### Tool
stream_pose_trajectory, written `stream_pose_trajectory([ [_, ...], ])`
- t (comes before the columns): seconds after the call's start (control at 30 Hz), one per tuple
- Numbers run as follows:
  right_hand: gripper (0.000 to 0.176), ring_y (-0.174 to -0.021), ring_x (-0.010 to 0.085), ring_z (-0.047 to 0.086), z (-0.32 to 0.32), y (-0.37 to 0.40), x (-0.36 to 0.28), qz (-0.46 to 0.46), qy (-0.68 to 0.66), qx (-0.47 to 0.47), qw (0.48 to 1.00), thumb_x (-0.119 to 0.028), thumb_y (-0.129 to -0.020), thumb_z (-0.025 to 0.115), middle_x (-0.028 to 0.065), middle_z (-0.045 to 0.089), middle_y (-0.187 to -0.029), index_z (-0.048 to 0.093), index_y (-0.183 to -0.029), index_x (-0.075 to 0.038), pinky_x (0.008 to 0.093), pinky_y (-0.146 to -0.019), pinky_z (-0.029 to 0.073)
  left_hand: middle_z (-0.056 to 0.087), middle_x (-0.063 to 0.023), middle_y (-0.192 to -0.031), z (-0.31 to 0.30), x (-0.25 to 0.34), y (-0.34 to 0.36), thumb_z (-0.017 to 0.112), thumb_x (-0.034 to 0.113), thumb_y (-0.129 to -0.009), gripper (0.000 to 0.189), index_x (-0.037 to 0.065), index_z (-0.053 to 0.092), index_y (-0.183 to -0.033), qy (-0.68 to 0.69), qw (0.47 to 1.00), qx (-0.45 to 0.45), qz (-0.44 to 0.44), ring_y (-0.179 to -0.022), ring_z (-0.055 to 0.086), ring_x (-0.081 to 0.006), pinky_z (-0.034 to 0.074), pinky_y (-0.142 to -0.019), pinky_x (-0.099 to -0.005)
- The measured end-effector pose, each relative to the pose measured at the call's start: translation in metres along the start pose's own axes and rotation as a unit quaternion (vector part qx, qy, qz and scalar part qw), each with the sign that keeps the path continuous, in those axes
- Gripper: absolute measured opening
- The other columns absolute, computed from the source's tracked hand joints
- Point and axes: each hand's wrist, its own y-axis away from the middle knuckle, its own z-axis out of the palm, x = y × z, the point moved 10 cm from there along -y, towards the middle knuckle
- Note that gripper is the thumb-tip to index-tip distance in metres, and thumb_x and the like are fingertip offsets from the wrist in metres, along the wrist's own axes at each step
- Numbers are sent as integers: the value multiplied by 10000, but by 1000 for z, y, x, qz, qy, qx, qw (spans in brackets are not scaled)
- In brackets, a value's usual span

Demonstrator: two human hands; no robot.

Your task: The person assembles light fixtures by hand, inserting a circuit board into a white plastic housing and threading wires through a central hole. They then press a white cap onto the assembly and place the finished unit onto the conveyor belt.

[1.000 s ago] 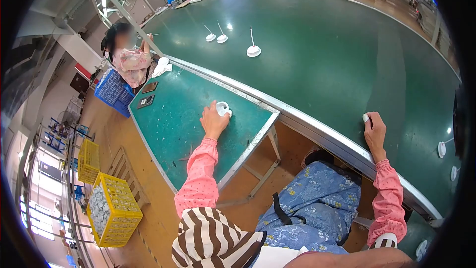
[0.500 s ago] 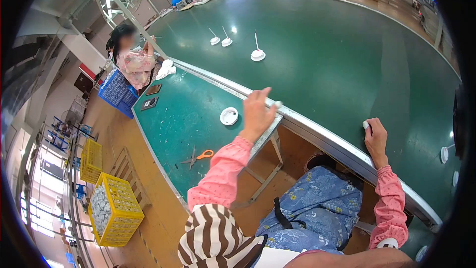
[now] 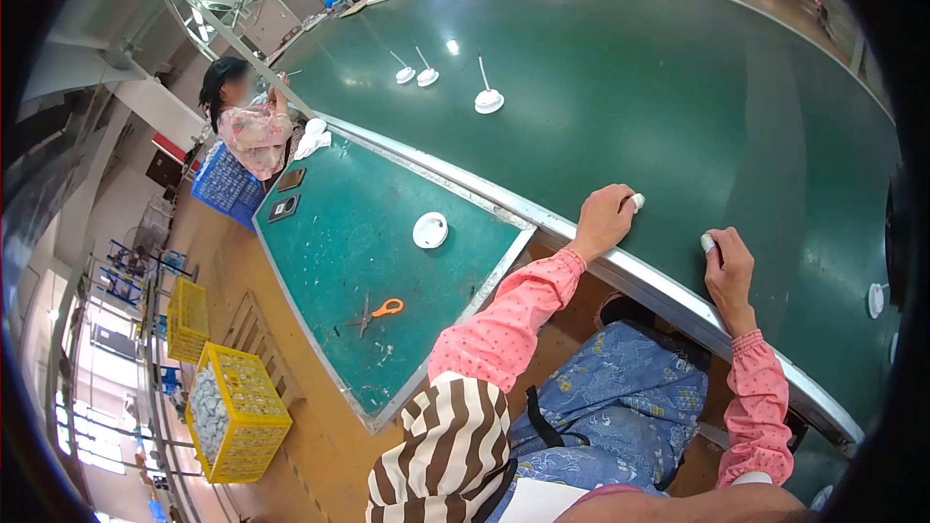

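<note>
My left hand (image 3: 605, 220) is over the near metal edge of the green conveyor belt (image 3: 620, 87). Its fingers are curled in, and a white cover sits on the thumb tip; nothing shows in it. To its right, my right hand (image 3: 728, 269) rests on the belt near the same edge, fingers closed, also with a white thumb cover and nothing visible inside. A white round piece with an upright stalk (image 3: 489, 101) stands farther up the belt, apart from both hands. Two similar pieces (image 3: 427, 76) stand beyond it.
A green side table (image 3: 339, 252) holds a white round dish-like part (image 3: 430, 230), orange-handled scissors (image 3: 387, 308) and a dark flat device (image 3: 284, 207). Another person (image 3: 254, 126) sits at the far left. A yellow crate (image 3: 254, 426) of pale parts stands on the floor. Another white piece (image 3: 877, 300) lies far right.
My left hand has moved right, from above the side table's corner to the belt edge, and its spread fingers have curled in. My right hand has stayed in place. The view has shifted slightly.
</note>
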Motion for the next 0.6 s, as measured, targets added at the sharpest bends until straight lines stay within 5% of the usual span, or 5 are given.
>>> stream_pose_trajectory([
  [0.17,131,-702,326,585,12,-5,-13,-64,-4,-26,998,25,-822,657,128,546,-804,613,-937,-19,416,-610,472,675,-169,-899,5,7,1,613,168,-922,165,18,673,-950,-36,999,-15,-11,-823,645,-378,500,-732,-460],
  [0.33,154,-722,322,596,31,-15,-21,-101,-12,-38,994,14,-801,662,122,551,-820,617,-942,-29,427,-613,482,615,-142,-924,10,35,9,626,163,-910,147,43,611,-995,-136,988,-39,67,-866,602,-369,477,-776,-476],
  [0.6,105,-708,326,602,38,-27,-15,-53,-56,-17,997,-6,-825,658,122,568,-808,621,-920,-29,427,-607,478,604,-141,-939,13,41,11,628,151,-905,167,46,610,-1034,-157,983,-44,82,-859,598,-365,478,-773,-466],
])
